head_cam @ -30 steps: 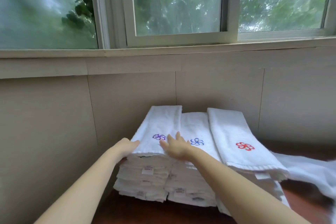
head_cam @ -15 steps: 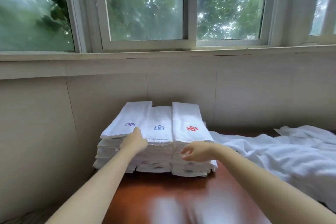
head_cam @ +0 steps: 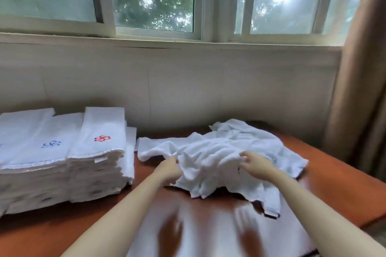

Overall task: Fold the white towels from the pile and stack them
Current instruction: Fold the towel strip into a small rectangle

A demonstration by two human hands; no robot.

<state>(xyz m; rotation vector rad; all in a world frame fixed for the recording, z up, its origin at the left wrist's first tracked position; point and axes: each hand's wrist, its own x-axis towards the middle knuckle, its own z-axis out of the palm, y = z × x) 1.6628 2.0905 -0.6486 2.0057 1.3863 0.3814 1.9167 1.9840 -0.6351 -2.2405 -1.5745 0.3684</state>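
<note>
Right of the folded-towel stack (head_cam: 98, 152), both hands grasp one crumpled white towel (head_cam: 208, 160) atop the loose pile (head_cam: 250, 137).
The left hand (head_cam: 169, 168) and right hand (head_cam: 256, 164) each clutch bunched cloth; it looks soft, light and floppy (no stiffness), so finding a hemmed corner would probably serve better.

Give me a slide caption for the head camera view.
Left hand and right hand grip a crumpled white towel beside the folded stacks.

Crumpled towel pile (head_cam: 225, 146), folded stack (head_cam: 62, 165) (left)
</note>
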